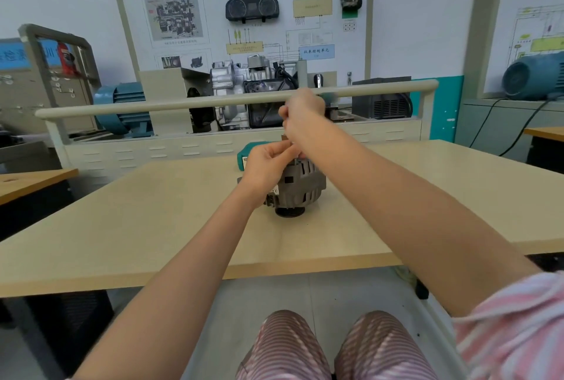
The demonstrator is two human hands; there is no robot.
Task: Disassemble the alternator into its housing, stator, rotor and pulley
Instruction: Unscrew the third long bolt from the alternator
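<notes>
Ribbed grey metal alternator (297, 188), smooth beige table (152, 211), both hands atop

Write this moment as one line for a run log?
alternator: upright, pulley down, on table | left hand: at its top | right hand: gripping tool above | disassembly: not visibly begun

A pale wood-coloured desk (146, 221) with a plain flat top carries the grey alternator (300, 188), which stands near the middle on its dark pulley (289, 212), and behind it, toward the far edge, lies a teal tool case (248, 155), partly hidden
</notes>
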